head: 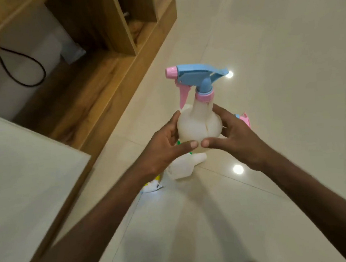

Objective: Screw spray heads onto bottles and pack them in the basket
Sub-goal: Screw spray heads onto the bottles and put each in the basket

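I have the bottle point(200, 126) up in the air at centre frame, cupped between both hands: my left hand point(165, 148) wraps its side at 9 o'clock, my right hand point(231, 136) at 3 o'clock, and the two thumbs nearly meet across the belly facing me. The spray head point(196, 77) already sits on the neck at 12 o'clock, nozzle pointing to 9, its pink collar seated, though I can't tell from here whether it is fully tight. The bottle looks translucent and empty, so I judge it light, thin-walled and a little squashy; a hard squeeze would dent it, and the smooth plastic could slip. The wide belly is the safe hold, or the neck just under the collar; the trigger is the weak part to avoid. Below my hands, at 6 o'clock on the floor point(287, 58), lies another bottle point(183, 167) on its side. No basket is in view.
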